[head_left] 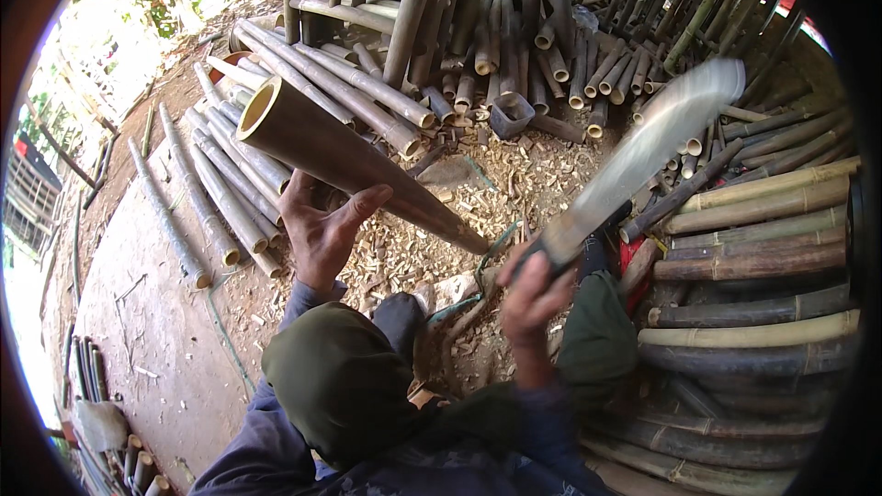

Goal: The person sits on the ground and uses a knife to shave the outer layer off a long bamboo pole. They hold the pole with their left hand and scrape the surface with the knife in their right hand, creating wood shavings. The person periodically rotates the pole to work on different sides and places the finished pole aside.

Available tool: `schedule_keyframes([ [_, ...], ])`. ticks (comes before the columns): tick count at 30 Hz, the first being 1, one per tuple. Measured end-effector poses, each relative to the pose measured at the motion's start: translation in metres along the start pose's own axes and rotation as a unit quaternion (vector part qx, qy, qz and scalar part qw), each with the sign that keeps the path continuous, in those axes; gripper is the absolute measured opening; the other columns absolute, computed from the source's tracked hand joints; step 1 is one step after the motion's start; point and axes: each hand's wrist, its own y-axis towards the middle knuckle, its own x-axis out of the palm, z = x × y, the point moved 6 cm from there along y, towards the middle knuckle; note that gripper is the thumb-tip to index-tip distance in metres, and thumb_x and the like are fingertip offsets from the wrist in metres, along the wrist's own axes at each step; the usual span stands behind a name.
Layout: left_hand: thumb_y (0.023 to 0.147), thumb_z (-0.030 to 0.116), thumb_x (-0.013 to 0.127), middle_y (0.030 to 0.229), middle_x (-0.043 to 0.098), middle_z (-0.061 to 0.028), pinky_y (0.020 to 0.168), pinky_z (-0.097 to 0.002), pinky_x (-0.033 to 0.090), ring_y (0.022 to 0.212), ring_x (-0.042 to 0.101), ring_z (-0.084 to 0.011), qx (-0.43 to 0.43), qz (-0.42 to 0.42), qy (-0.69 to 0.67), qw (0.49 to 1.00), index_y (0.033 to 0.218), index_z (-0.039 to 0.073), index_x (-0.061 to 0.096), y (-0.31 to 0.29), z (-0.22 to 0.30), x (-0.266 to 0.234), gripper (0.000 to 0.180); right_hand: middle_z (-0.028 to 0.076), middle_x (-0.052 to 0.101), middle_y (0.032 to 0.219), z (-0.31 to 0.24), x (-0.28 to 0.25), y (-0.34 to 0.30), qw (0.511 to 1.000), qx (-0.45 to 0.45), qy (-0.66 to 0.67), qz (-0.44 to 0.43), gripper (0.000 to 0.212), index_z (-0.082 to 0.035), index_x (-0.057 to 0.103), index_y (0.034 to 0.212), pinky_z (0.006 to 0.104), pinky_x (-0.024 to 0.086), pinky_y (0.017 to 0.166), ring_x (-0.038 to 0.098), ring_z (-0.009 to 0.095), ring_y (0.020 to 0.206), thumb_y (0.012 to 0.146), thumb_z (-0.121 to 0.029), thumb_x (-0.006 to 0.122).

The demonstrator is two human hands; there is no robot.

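A thick brown bamboo tube slants across the middle, its hollow pale-rimmed end up at the left and its other end down among the chips. My left hand is wrapped round it from below near the upper part, thumb along its near side. To the right, my right hand is closed on the dark handle of a machete. The machete's broad, curved blade points up and to the right, apart from the tube, and is smeared by motion.
Pale wood chips cover the ground. Cut bamboo poles lie at the left, and short pieces stand and lie at the back. Stacked bamboo fills the right side. A small dark container sits among the chips. A green cord crosses the ground.
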Motion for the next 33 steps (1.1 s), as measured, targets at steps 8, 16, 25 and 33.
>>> schedule_keyframes([
  [8, 0.077, 0.011, 0.094, 0.107, 0.076, -0.0109, 0.092, -0.0337, 0.056, 0.101, 0.071, -0.0192, -0.029, 0.013, 0.012, 0.999, 0.119, -0.003, 0.068, 0.008, -0.009, -0.002, 0.052, 0.027, 0.069, 0.08, 0.104, 0.013, -0.028, 0.887, 0.222, -0.348, -0.209, 0.038, 0.002, 0.057, 0.106, 0.0575, 0.054, 0.066, 0.072, 0.047, 0.077, 0.106, -0.036, 0.058],
  [16, 0.078, 0.011, 0.093, 0.106, 0.076, -0.01, 0.092, -0.0351, 0.055, 0.1, 0.071, -0.0185, 0.008, 0.002, 0.029, 1.0, 0.12, -0.003, 0.068, 0.01, -0.001, 0.018, 0.051, 0.009, 0.059, 0.067, 0.04, -0.006, -0.008, 1.0, 0.015, -0.027, -0.004, 0.021, 0.001, 0.052, 0.111, 0.0349, 0.048, 0.051, 0.062, 0.017, 0.057, 0.107, -0.019, 0.057],
  [25, 0.076, 0.009, 0.093, 0.105, 0.076, -0.0096, 0.09, -0.0337, 0.058, 0.099, 0.072, -0.019, 0.036, 0.082, 0.055, 0.994, 0.119, -0.002, 0.066, 0.008, 0.007, -0.029, 0.051, 0.014, 0.066, 0.076, 0.059, 0.003, -0.017, 0.91, 0.216, -0.295, -0.197, 0.033, 0.002, 0.057, 0.114, 0.0422, 0.052, 0.06, 0.067, 0.028, 0.065, 0.109, -0.03, 0.054],
  [33, 0.077, 0.014, 0.095, 0.109, 0.075, -0.0094, 0.092, -0.0347, 0.057, 0.101, 0.072, -0.0191, 0.038, 0.058, 0.117, 0.991, 0.121, -0.002, 0.066, 0.009, 0.018, -0.014, 0.055, 0.017, 0.066, 0.069, 0.06, 0.031, -0.038, 0.975, 0.079, -0.181, -0.103, 0.028, -0.001, 0.051, 0.111, 0.0458, 0.052, 0.055, 0.068, 0.036, 0.059, 0.106, -0.028, 0.059],
])
